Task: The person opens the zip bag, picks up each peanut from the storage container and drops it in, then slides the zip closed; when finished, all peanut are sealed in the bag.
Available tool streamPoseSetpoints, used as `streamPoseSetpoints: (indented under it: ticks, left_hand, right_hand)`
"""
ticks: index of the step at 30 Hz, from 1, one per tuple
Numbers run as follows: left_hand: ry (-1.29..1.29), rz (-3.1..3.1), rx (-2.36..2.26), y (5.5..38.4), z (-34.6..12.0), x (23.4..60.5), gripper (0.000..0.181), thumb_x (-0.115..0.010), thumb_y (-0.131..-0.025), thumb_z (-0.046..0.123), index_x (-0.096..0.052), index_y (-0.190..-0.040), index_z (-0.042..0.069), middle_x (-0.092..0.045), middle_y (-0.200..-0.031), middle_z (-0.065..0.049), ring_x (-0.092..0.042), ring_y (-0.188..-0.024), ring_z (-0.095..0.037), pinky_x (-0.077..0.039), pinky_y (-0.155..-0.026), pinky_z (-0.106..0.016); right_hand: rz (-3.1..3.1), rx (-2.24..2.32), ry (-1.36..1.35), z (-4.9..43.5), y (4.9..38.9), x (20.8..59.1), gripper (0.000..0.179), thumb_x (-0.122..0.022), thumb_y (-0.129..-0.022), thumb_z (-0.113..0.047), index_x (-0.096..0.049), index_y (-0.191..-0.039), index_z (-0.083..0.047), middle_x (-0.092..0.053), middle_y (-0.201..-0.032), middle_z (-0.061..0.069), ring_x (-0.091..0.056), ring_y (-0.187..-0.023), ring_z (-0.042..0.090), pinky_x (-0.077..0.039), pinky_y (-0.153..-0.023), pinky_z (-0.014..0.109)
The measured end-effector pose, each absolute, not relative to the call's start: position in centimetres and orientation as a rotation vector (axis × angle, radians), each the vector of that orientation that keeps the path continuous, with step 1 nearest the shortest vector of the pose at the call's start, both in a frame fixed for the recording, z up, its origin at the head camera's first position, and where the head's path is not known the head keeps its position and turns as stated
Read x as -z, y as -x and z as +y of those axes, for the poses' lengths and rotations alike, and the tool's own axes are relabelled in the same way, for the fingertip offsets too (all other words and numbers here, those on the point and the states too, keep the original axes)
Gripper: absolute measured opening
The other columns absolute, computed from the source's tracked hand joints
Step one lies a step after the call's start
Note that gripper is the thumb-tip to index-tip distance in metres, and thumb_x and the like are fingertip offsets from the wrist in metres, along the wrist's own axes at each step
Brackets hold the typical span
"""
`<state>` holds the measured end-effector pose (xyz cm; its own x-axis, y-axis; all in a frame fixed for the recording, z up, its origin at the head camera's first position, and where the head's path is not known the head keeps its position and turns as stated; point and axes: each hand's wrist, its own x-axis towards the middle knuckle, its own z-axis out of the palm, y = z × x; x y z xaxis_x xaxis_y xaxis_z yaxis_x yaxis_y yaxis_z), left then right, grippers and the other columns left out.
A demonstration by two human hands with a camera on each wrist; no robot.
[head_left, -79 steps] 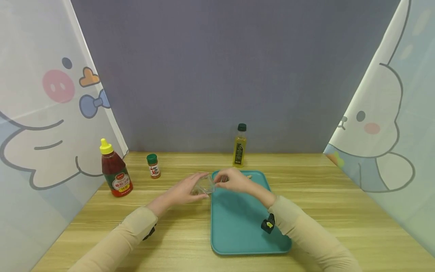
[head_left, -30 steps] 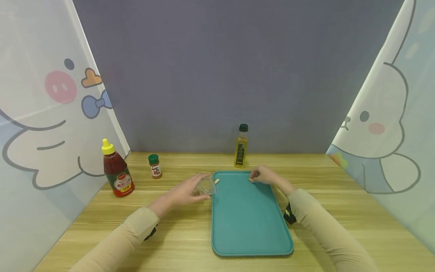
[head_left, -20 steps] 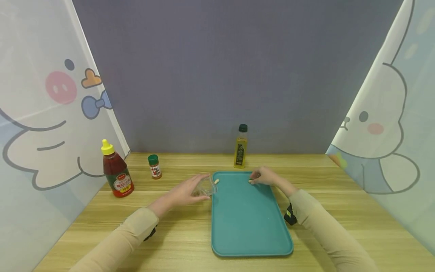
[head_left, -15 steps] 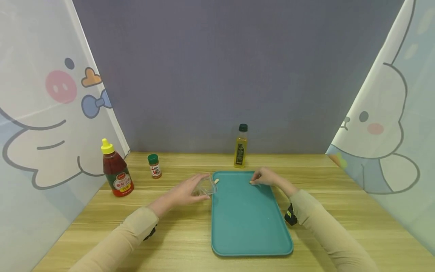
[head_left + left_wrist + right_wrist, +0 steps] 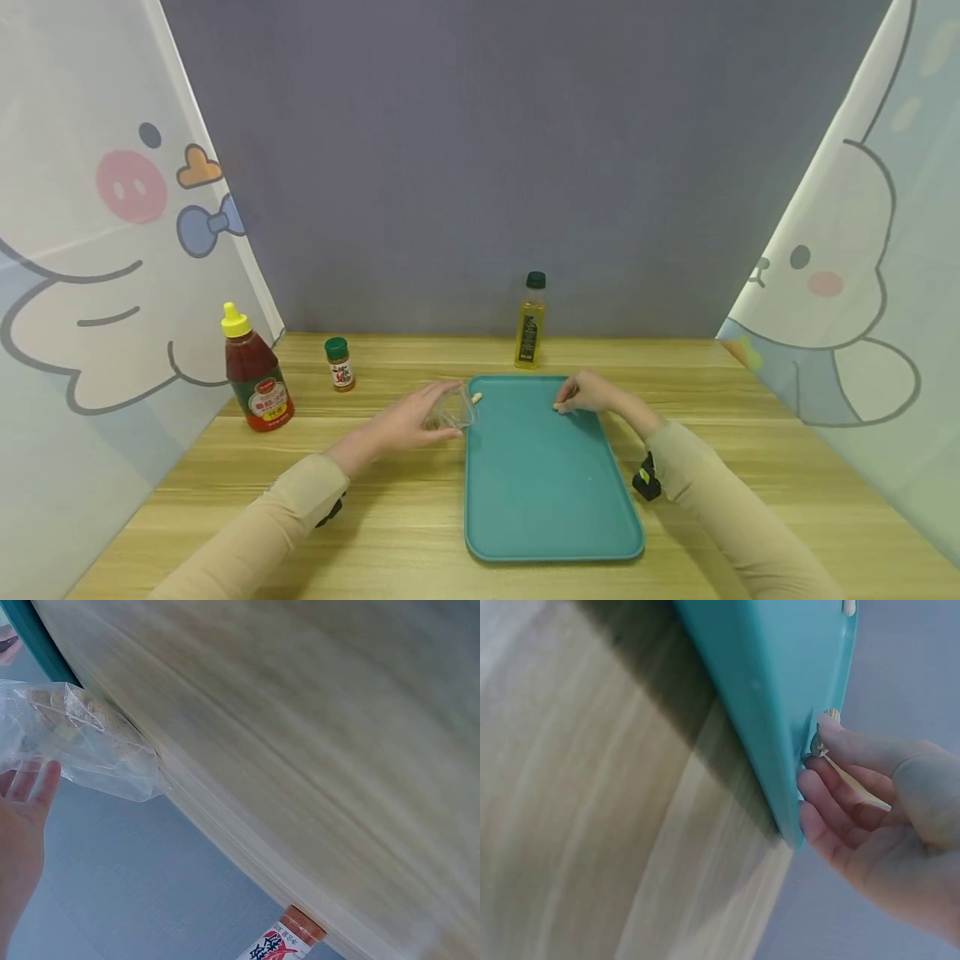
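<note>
My left hand [image 5: 411, 419] grips a clear plastic bag [image 5: 452, 410] beside the tray's far left corner, its mouth facing the tray. In the left wrist view several peanuts [image 5: 105, 716] show through the bag. My right hand [image 5: 588, 393] is over the far right part of the teal tray [image 5: 551, 500]. In the right wrist view its thumb and fingers pinch a peanut [image 5: 819, 744] low over the tray; the fingers hide part of it. Another peanut [image 5: 477, 398] lies at the tray's far left corner.
A ketchup bottle [image 5: 258, 379] with a yellow cap and a small green-capped spice jar [image 5: 341, 367] stand to the left. An oil bottle [image 5: 529, 329] stands behind the tray. Cartoon-printed curtains [image 5: 817, 292] flank the wooden table [image 5: 375, 533], with a grey backdrop [image 5: 480, 167] behind.
My right hand has gone from the bag's mouth to the tray's far right corner, then drifted slightly nearer with the peanut. The left hand and bag have stayed in place.
</note>
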<state>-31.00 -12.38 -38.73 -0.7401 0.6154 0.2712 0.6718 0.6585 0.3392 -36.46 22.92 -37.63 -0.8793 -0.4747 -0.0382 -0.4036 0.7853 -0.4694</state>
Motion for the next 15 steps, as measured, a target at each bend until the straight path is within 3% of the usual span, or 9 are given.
streamPoseSetpoints:
  ticks: [11,15]
  left_hand:
    - [1.089,-2.714,0.646,31.1,-12.4,38.8,0.08,-0.061,-0.084,0.055,-0.032,-0.145,0.013,-0.046,-0.14,-0.009,-0.05,-0.122,-0.027,-0.044,-0.101,-0.046]
    - [1.084,-2.72,0.65,31.0,-12.4,38.7,0.08,-0.063,-0.084,0.052,-0.031,-0.145,0.013,-0.046,-0.139,-0.009,-0.05,-0.122,-0.028,-0.044,-0.101,-0.047]
  right_hand:
    - [2.818,0.732,0.817,21.6,35.4,35.9,0.019,-0.064,-0.09,-0.025,-0.071,-0.1,-0.01,-0.07,-0.1,0.005,-0.064,-0.095,0.023,-0.054,-0.08,0.036]
    - [2.822,0.716,0.876,20.5,34.9,35.2,0.02,-0.063,-0.091,-0.025,-0.071,-0.101,-0.01,-0.071,-0.099,0.004,-0.065,-0.091,0.02,-0.055,-0.078,0.034]
